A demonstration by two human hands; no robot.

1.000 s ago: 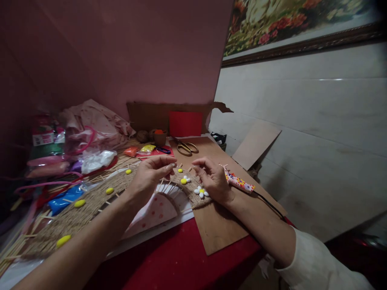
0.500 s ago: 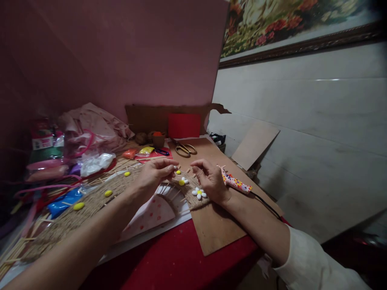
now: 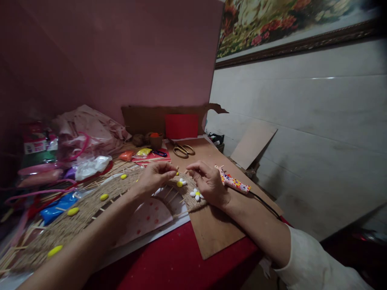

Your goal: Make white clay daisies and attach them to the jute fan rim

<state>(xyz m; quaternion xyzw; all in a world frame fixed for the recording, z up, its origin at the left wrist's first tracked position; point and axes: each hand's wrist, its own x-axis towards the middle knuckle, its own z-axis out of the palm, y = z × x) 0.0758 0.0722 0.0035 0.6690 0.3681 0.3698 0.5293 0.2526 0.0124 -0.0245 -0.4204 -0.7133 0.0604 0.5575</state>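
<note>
My left hand (image 3: 159, 177) hovers over the right part of a twine-wound arch (image 3: 113, 189), its thumb and fingertips pinched together. Facing it, my right hand (image 3: 208, 183) is closed in a pinch too, with a small gap between the hands. What either pinch holds is too small or hidden to make out. Below the right hand, a flower (image 3: 197, 194) with white petals and a yellow centre lies on the arch. Beside it is a yellow centre with few white petals (image 3: 182, 182). Yellow ovals (image 3: 104, 197) dot the arch leftward. Inside its curve lies a pink spotted half-round piece (image 3: 148, 217).
A flower-patterned tool (image 3: 234, 183) with a black cord lies right of my right hand. Gold-handled scissors (image 3: 183, 151) rest behind on brown board (image 3: 217, 235). Yellow (image 3: 143, 152), orange (image 3: 126, 156) and blue (image 3: 59, 208) packets lie leftward, near crumpled pink cloth (image 3: 90, 125).
My hands have drawn slightly closer together. The white bit seen at my left fingertips earlier no longer shows there. The view has shifted slightly, moving the scene left.
</note>
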